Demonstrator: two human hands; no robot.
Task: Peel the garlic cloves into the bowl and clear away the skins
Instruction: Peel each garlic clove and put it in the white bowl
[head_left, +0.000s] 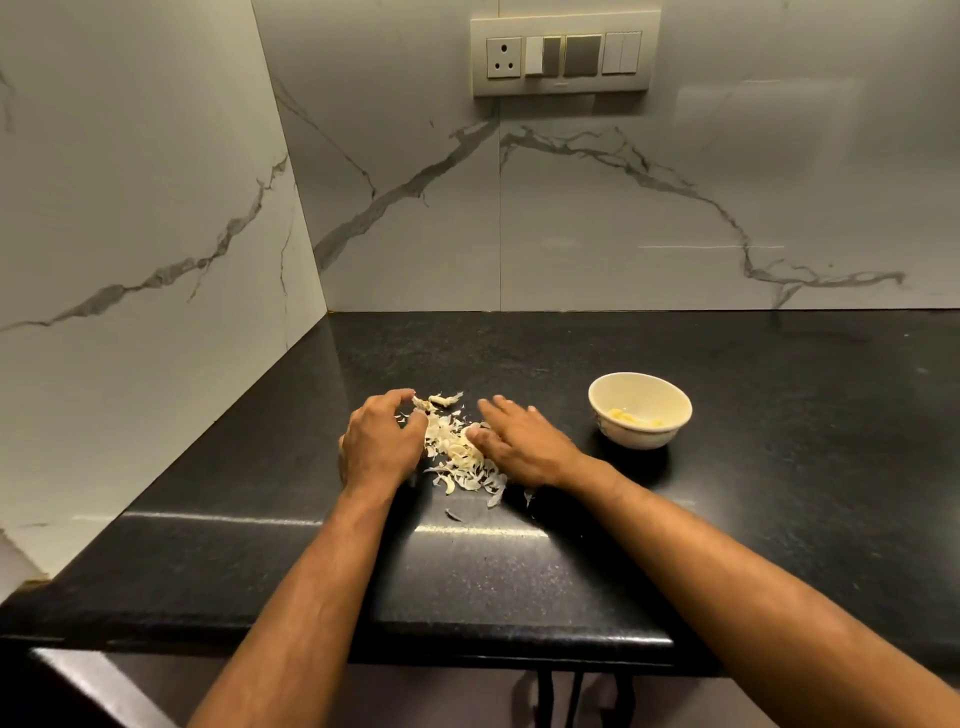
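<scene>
A pile of pale garlic skins (457, 452) lies on the black countertop (519, 566), with a few loose flakes (453, 514) nearer the front edge. My left hand (379, 441) rests on the counter at the pile's left side, fingers bent and touching the skins. My right hand (519, 441) lies flat at the pile's right side, fingers stretched toward the skins. A cream bowl (640, 409) stands to the right, apart from both hands, with several peeled yellow cloves (631, 418) in its bottom.
Marble-patterned walls close the counter at the back and the left, meeting in a corner (327, 310). A switch and socket panel (565, 52) is mounted high on the back wall. The counter's front edge (467, 649) runs below my forearms.
</scene>
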